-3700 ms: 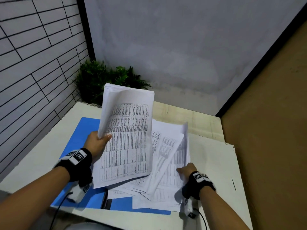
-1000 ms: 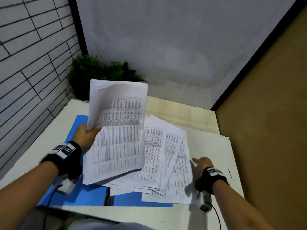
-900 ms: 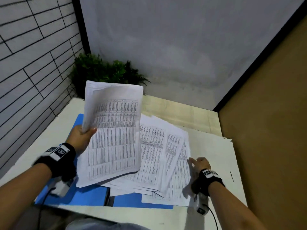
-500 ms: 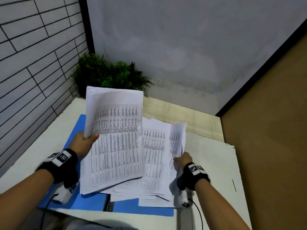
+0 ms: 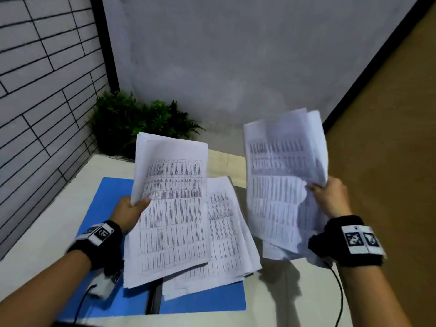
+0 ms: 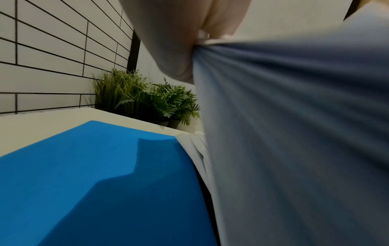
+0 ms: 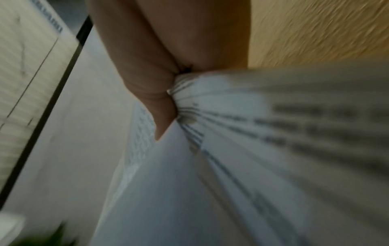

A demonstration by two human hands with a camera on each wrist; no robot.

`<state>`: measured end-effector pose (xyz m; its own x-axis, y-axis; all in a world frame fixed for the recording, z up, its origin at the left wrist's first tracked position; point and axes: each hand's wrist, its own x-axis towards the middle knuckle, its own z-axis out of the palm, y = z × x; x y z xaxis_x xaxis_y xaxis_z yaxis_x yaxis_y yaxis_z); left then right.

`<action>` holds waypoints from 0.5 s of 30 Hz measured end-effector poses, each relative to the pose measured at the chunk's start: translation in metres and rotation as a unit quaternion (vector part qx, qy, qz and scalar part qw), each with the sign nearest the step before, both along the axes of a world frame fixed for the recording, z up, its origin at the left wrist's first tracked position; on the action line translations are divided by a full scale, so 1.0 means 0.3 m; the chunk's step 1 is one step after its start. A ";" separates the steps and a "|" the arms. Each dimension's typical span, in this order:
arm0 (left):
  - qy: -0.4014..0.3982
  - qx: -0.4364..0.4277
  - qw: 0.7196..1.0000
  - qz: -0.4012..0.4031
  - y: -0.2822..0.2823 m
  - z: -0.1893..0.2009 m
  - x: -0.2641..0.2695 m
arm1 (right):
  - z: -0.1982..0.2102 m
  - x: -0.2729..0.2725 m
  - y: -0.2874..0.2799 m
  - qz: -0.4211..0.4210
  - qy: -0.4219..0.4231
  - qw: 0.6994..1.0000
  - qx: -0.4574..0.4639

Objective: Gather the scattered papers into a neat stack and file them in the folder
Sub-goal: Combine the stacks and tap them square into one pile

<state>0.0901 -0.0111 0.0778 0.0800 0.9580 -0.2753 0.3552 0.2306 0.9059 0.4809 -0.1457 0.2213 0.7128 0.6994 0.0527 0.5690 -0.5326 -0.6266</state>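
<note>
**A:** What do the two hands hold?

**B:** The left hand (image 5: 128, 213) grips a sheaf (image 5: 169, 208) of printed sheets by its left edge, thumb on the front page, the sheets tilted up towards the viewer. The sheaf's lower end comes down over the pile beneath it; whether it touches is unclear. The right hand (image 5: 330, 199) grips a second bunch (image 5: 280, 182) by its right edge, raised off the bench and blurred. In the right wrist view the fingers (image 7: 147, 79) pinch the bunch where the pages gather into folds.

**A:** Are any papers lying flat?

**B:** Yes. A loose pile (image 5: 226, 234) lies on the folder, between the two held lots, its edges fanned and uneven.

**A:** And the folder?

**B:** The blue folder (image 5: 106, 204) lies open and flat on the white bench (image 5: 35, 251), under the pile and the left hand. A dark spine strip (image 5: 154, 298) shows at its near edge.

**A:** What else is around?

**B:** A green plant (image 5: 136, 121) stands at the far left corner of the bench, against a white tiled wall (image 5: 42, 67). A grey wall (image 5: 236, 55) is behind, and a tan panel (image 5: 389, 138) stands on the right. Both wrists wear black bands with printed markers.
</note>
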 end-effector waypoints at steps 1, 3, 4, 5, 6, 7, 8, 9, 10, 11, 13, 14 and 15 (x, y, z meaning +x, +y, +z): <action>-0.004 0.001 1.000 0.001 -0.002 0.001 0.006 | 0.052 0.013 -0.025 0.001 0.020 0.999 0.042; -0.011 0.006 1.000 -0.008 -0.004 0.010 0.030 | 0.126 0.018 -0.070 0.016 0.089 0.988 0.126; -0.023 0.010 1.000 -0.018 -0.003 0.012 0.045 | 0.137 0.011 -0.083 0.022 0.125 0.980 0.155; -0.032 0.007 0.999 -0.027 -0.004 0.017 0.062 | 0.133 -0.004 -0.093 0.027 0.162 0.972 0.170; -0.044 0.006 0.998 -0.036 -0.006 0.025 0.083 | 0.110 -0.020 -0.091 0.036 0.204 0.962 0.177; -0.054 0.004 0.998 -0.045 -0.012 0.040 0.109 | 0.074 -0.046 -0.087 0.041 0.246 0.952 0.176; -0.066 0.002 0.996 -0.056 -0.018 0.054 0.138 | 0.025 -0.075 -0.076 0.046 0.284 0.943 0.169; -0.082 -0.002 0.994 -0.072 -0.027 0.075 0.171 | -0.023 -0.113 -0.065 0.049 0.320 0.933 0.159; -0.098 -0.004 0.991 -0.091 -0.033 0.088 0.204 | -0.067 -0.151 -0.056 0.054 0.349 0.924 0.147; -0.110 -0.012 0.988 -0.105 -0.039 0.106 0.228 | -0.101 -0.194 -0.047 0.061 0.376 0.915 0.134; -0.140 -0.048 0.984 -0.099 -0.038 0.123 0.261 | -0.148 -0.250 -0.036 0.080 0.425 0.893 0.122; -0.158 -0.070 0.981 -0.090 -0.041 0.135 0.272 | -0.161 -0.264 -0.033 0.088 0.439 0.886 0.124; -0.167 -0.091 0.978 -0.089 -0.047 0.148 0.271 | -0.167 -0.273 -0.032 0.092 0.443 0.882 0.132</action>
<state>0.1713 -0.0253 0.1222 0.3561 0.8579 -0.3703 0.0955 0.3608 0.9277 0.3990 -0.1554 0.1712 0.4315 0.8539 -0.2909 -0.1456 -0.2523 -0.9566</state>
